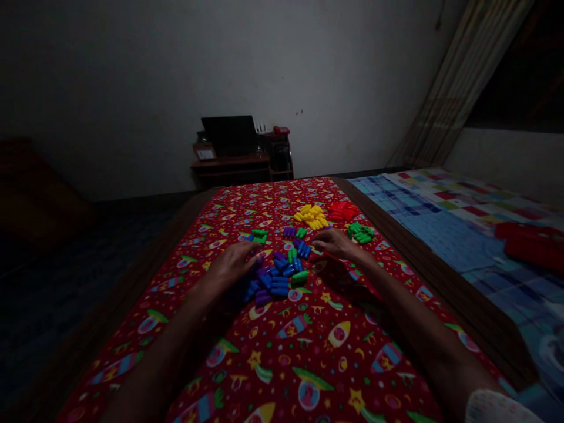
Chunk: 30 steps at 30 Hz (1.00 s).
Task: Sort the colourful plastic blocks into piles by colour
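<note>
A loose pile of small blue and purple plastic pieces (279, 285), with a few green ones mixed in, lies on the red patterned cloth (299, 346). At the pile's left edge is my left hand (231, 262), its thumb and fingers apart; a purple piece shows by the thumb. Green pieces (259, 236) lie just beyond it. My right hand (337, 242) hovers low over the cloth, fingers loosely bent and spread, right of some blue pieces (303, 249). I see nothing held in either hand, though the undersides of the fingers are hidden.
Separate heaps of yellow pieces (312, 216), red pieces (343, 210) and green pieces (360, 233) lie farther back. To the right is a bed with a checked cover (423, 217). A desk (233, 161) with a dark screen (230, 134) stands against the wall.
</note>
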Tool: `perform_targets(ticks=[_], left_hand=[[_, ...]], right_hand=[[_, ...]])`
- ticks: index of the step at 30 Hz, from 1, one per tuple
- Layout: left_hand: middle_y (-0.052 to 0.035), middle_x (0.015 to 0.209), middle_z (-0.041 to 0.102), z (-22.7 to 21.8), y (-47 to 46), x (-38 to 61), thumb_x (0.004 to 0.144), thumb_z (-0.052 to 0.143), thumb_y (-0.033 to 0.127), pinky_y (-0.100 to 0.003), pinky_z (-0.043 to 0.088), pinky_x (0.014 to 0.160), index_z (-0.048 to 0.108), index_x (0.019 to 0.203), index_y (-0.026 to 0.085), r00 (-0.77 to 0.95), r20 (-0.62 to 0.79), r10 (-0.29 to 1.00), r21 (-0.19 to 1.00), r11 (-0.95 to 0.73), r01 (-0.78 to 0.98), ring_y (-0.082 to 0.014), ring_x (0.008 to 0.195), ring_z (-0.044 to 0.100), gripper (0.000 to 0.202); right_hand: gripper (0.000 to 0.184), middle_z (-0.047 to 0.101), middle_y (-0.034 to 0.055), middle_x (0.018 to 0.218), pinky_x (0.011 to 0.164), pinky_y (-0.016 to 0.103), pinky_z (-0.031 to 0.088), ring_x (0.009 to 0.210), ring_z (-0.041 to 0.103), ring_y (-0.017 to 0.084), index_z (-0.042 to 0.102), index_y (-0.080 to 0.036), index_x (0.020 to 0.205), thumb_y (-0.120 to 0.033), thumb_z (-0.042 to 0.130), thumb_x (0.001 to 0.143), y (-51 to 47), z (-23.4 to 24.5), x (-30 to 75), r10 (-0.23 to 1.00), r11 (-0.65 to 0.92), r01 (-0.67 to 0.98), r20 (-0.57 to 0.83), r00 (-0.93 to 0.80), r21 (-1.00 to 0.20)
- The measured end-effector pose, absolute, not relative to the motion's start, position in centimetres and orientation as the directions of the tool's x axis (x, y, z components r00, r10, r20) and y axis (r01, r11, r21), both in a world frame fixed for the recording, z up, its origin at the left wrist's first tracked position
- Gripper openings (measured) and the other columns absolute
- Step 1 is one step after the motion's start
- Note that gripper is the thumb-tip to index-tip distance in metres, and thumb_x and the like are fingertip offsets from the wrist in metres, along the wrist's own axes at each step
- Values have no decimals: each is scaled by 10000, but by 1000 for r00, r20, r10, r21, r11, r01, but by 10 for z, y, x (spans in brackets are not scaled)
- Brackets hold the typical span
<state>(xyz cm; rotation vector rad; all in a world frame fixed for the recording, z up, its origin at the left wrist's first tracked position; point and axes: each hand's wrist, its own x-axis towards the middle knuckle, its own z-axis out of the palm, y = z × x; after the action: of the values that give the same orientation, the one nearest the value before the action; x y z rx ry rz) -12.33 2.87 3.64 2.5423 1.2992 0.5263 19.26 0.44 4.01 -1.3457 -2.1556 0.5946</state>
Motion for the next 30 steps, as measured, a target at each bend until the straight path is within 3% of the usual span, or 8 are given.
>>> perform_targets(ticks=[4,8,10,14,18,23,27,30], left_hand=[[-61,1132,708,28,44,-164,741,584,363,-333,495,893,653,1151,240,502,-146,852,285,-450,846,-274,1053,645,433],[-90,1139,694,15,40,-173,704,574,320,-334,488,912,677,1092,222,468,-138,873,196,-440,877,-272,1068,637,414],[-91,1092,704,12,39,-170,701,573,321,-324,495,889,694,1040,225,478,-113,871,188,-454,871,-266,1029,649,373],[-81,1086,712,13,45,-168,708,595,416,-308,500,850,698,1033,240,500,-66,864,221,-476,851,-266,1013,655,384],[-88,1097,716,20,49,-171,737,583,524,-315,499,843,699,1065,238,494,37,869,239,-487,840,-277,1008,657,450],[-96,1106,712,34,40,-154,731,552,657,-365,505,872,689,1088,224,453,215,865,355,-501,789,-291,1000,659,577],[-76,1018,734,46,26,-129,718,564,686,-381,542,796,648,1168,238,382,218,898,548,-437,713,-275,889,690,640],[-80,1006,731,50,12,-108,709,600,673,-362,556,747,600,1233,211,355,176,918,744,-360,563,-260,876,692,699]], right_hand=[[331,647,15,684,558,217,319,587,515,107,718,-137,850,-435,576,875,-27,47,160,775,523,680,-45,-631,-514],[274,696,94,928,689,250,390,826,600,181,702,-171,992,-358,713,792,-53,33,124,798,591,775,19,-602,-223],[255,691,113,985,719,256,399,879,603,190,692,-167,1023,-313,693,814,-54,28,122,795,602,780,39,-605,-172],[217,699,83,921,647,240,377,806,613,173,693,-179,1023,-301,641,851,-31,40,151,840,537,822,31,-542,-191],[254,704,114,980,693,259,393,885,628,210,681,-166,1074,-306,568,894,-7,48,199,970,169,974,201,-137,-150],[243,700,143,1031,759,302,430,954,629,253,688,-149,1039,-285,558,885,4,25,252,939,-179,973,269,213,-146],[211,706,135,1013,801,310,448,958,632,244,700,-144,1006,-240,596,849,9,23,258,884,-152,947,390,258,-281],[217,719,108,927,755,294,467,847,650,207,707,-135,954,-270,548,892,6,36,224,875,141,870,471,114,-473]])
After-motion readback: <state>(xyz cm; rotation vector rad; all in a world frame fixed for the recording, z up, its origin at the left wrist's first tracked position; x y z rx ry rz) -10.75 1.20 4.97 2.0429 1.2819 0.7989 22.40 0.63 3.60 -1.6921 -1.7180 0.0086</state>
